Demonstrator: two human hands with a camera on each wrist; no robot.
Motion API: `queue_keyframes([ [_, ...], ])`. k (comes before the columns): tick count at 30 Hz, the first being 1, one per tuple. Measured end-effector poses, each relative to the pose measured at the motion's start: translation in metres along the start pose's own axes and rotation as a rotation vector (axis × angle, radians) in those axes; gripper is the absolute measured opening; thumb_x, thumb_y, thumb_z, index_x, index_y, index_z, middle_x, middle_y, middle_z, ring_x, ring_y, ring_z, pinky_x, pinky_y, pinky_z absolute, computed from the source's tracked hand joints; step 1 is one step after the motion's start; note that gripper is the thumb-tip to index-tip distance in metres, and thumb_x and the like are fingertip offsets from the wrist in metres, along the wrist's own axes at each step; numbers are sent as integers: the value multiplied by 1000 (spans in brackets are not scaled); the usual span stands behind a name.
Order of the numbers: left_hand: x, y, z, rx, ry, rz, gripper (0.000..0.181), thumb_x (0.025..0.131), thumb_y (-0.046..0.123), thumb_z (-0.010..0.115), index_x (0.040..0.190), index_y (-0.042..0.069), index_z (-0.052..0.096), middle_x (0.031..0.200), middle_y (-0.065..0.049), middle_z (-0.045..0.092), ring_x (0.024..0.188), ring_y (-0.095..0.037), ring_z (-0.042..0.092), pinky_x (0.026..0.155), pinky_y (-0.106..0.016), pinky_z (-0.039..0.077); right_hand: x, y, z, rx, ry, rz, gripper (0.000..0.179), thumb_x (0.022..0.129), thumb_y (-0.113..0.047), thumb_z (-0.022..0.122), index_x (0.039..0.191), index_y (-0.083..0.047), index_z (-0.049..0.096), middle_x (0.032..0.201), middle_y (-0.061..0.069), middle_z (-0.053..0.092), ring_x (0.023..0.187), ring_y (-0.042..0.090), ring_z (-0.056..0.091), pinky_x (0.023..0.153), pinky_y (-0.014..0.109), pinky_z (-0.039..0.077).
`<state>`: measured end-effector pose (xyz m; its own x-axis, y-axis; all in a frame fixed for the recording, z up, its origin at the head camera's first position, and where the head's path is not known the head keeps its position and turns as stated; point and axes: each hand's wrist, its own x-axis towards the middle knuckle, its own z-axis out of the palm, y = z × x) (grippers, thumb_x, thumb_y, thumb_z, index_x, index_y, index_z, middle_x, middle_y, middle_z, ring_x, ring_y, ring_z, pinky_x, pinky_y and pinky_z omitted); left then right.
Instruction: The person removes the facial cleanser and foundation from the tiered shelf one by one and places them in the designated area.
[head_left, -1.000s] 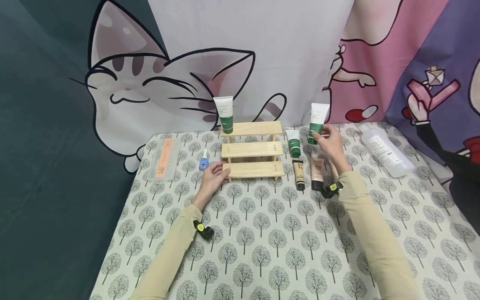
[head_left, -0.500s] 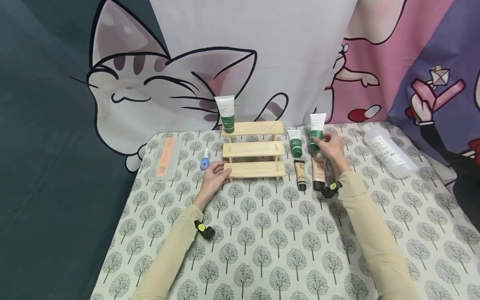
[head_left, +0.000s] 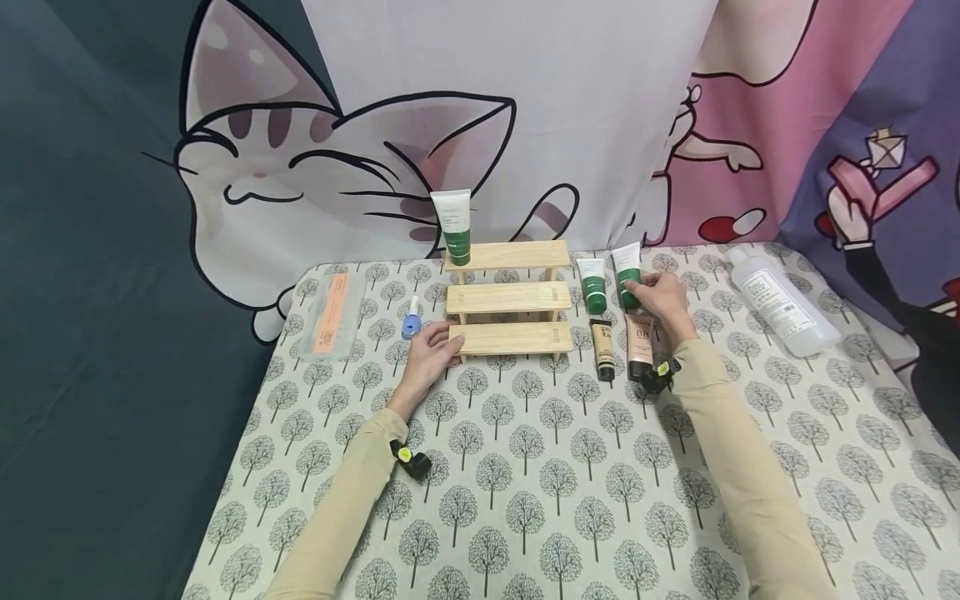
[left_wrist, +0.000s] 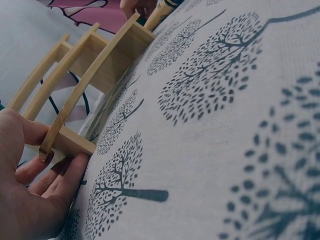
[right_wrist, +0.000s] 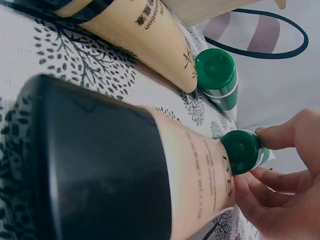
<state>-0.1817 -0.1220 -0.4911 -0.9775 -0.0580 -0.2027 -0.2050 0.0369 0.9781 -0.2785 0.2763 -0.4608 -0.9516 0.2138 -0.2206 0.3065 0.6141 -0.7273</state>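
My left hand point(head_left: 429, 354) grips the left end of the lowest step of a three-step wooden display stand point(head_left: 510, 337), thumb on the step and fingers against its side leg point(left_wrist: 75, 141). My right hand point(head_left: 662, 298) pinches a white and green tube point(head_left: 627, 268) near its green cap point(right_wrist: 242, 151). That tube leans slightly, low over the cloth; whether it touches is unclear. A similar tube point(head_left: 592, 285) lies just left of it. In front are a yellow tube with a black cap point(head_left: 603, 348) and a pinkish BB cream tube point(head_left: 640, 343).
Another white and green tube point(head_left: 453, 227) stands on the top step's left end. Left of the stand are a small blue and white bottle point(head_left: 411, 323) and a clear flat case point(head_left: 327, 321). A large translucent bottle point(head_left: 784, 305) lies at the right. A printed curtain point(head_left: 510, 50) hangs behind.
My right hand has lowered the white and green tube toward the cloth, tilting its top leftward. The left hand keeps its grip on the stand.
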Motion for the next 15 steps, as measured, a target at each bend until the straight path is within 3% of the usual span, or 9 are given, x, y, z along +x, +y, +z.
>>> queue_keyframes([
  [15,1,-2,1,15,11,10,45,93,6,70,137,1,58,128,-26,65,84,-10,68,76,-24,65,-10,-4,-12,-60,15,3,54,98,-39,62,130,5,61,133,30,59,117,43,57,109,55,48],
])
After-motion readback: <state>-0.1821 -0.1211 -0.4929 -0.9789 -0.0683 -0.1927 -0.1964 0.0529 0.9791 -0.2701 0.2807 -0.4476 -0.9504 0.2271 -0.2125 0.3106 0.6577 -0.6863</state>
